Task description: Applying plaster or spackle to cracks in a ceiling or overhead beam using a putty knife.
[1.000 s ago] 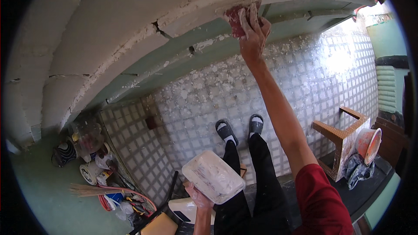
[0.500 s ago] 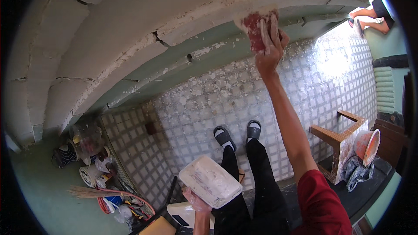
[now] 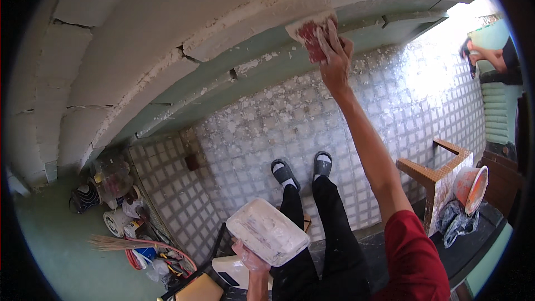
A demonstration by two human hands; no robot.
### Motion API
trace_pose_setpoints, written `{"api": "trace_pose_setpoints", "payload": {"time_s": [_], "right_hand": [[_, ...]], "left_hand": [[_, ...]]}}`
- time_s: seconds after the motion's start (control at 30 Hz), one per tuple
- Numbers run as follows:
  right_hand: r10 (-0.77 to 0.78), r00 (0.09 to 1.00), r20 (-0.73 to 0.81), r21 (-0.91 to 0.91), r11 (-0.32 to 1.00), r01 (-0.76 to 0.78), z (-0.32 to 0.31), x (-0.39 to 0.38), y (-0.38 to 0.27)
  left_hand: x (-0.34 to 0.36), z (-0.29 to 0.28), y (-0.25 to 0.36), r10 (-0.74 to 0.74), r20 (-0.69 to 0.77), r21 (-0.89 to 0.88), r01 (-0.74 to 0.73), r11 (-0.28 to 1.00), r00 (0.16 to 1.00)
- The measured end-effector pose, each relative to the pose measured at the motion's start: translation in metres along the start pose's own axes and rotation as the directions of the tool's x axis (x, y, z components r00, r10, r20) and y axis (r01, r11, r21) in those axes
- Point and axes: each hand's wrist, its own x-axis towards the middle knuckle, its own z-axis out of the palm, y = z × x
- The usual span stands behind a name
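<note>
My right hand (image 3: 336,61) is stretched far forward, its fingers laid over a flat red putty spreader (image 3: 313,39) smeared with white paste. The spreader's far edge touches, or lies close to, the lower edge of the pale wall ledge (image 3: 251,20). Low in front of me, my left hand (image 3: 249,256) grips the near-left side of a white plastic tub (image 3: 267,231). Inside the tub are streaks of whitish paste. Both hands carry white smears.
Paste flecks dot the tiled floor (image 3: 267,117). On the right stand a brown stool (image 3: 440,175) and an orange-stained bowl (image 3: 471,189). Tools, a broom (image 3: 111,242) and containers crowd the lower left. A person's legs (image 3: 490,56) show at the far right.
My right hand and the spreader have shifted left along the ledge and slightly nearer. The left hand and tub stay nearly still. The other person's legs have changed position.
</note>
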Motion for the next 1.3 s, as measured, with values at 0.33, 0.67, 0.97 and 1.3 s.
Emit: {"api": "trace_pose_setpoints", "payload": {"time_s": [0.33,0.67,0.97,1.3], "right_hand": [[0.707,0.651,0.277,0.238,0.605,-0.759,-0.052,0.053,-0.061],[0.434,0.901,0.0,0.333,0.85,-0.409,0.019,0.031,-0.113],[0.279,0.936,0.216,0.451,0.822,-0.349,0.042,0.009,-0.238],[-0.032,0.999,-0.03,0.213,0.976,0.038,0.022,0.012,-0.213]], "left_hand": [[-0.01,-0.005,0.009,0.049,-0.068,-0.12,-0.057,0.991,0.996],[-0.002,-0.036,0.027,0.006,-0.096,-0.13,-0.019,0.991,0.995],[0.013,-0.058,0.058,0.095,-0.05,-0.135,-0.101,0.986,0.994],[0.016,-0.07,0.065,0.007,-0.126,-0.223,-0.035,0.974,0.992]]}}
